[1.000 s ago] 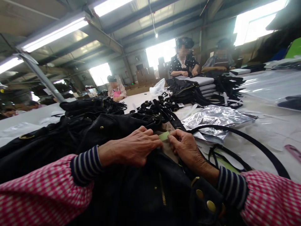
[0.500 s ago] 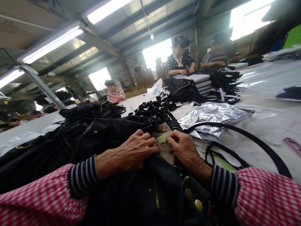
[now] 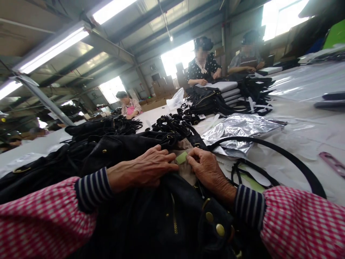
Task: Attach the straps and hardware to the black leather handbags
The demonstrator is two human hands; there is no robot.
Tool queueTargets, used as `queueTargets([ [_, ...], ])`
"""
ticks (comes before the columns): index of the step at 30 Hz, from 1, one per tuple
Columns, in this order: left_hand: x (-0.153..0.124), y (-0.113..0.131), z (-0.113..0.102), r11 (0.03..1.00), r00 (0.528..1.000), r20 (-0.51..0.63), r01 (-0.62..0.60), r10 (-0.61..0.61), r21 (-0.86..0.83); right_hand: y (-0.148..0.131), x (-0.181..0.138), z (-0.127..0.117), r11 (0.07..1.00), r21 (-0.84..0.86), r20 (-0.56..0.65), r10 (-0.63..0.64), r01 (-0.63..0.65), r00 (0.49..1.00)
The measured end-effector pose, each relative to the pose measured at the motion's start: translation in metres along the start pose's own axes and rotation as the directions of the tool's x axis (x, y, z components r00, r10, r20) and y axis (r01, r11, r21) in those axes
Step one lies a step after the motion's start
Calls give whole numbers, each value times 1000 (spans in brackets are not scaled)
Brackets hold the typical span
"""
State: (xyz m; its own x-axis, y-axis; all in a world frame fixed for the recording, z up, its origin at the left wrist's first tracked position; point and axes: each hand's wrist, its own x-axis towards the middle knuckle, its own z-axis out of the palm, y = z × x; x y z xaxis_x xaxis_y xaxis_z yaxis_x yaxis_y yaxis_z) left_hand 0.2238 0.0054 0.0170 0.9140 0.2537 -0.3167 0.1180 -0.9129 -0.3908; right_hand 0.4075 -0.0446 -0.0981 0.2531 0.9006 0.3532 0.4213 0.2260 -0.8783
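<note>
A black leather bag (image 3: 172, 219) with gold studs and a zip lies in front of me, its beige lining showing at the opening. Both my hands rest on it. My left hand (image 3: 147, 167) and my right hand (image 3: 206, 169) each pinch one end of a small pale green tag (image 3: 181, 157) held over the lining. The fingers of both hands are closed on the tag.
More black bags (image 3: 81, 151) are piled to the left, and loose black straps (image 3: 175, 124) lie beyond. A silver foil sheet (image 3: 237, 126) and a long black strap (image 3: 283, 154) lie at the right on the white table (image 3: 302, 140). Three people sit at the far side.
Both hands and the tag have stayed together and shifted slightly left in the view as my head turned. The grip on the tag looks the same.
</note>
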Motion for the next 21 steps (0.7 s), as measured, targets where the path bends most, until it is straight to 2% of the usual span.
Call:
queueTargets([
  [4, 15, 1, -6, 998, 999, 49, 15, -11, -67, 3, 2, 1, 997, -56, 11, -48, 48, 999],
  [7, 20, 0, -7, 997, 999, -17, -40, 39, -64, 4, 2, 1, 997, -66, 5, -33, 33, 999],
  [11, 12, -2, -8, 993, 992, -92, -93, 85, -78, 5, 1, 1, 997, -69, 11, -36, 37, 999],
  [14, 5, 1, -8, 987, 991, -87, -113, 104, -110, 4, 1, 1, 997, -68, 11, -37, 38, 999],
  [18, 5, 6, -7, 986, 997, -57, -66, 58, -151, 3, 1, 0, 996, -76, 16, -46, 48, 999],
  [21, 9, 7, -7, 994, 999, -16, -46, 45, -103, 2, 1, -1, 996, -77, 23, -41, 43, 999],
])
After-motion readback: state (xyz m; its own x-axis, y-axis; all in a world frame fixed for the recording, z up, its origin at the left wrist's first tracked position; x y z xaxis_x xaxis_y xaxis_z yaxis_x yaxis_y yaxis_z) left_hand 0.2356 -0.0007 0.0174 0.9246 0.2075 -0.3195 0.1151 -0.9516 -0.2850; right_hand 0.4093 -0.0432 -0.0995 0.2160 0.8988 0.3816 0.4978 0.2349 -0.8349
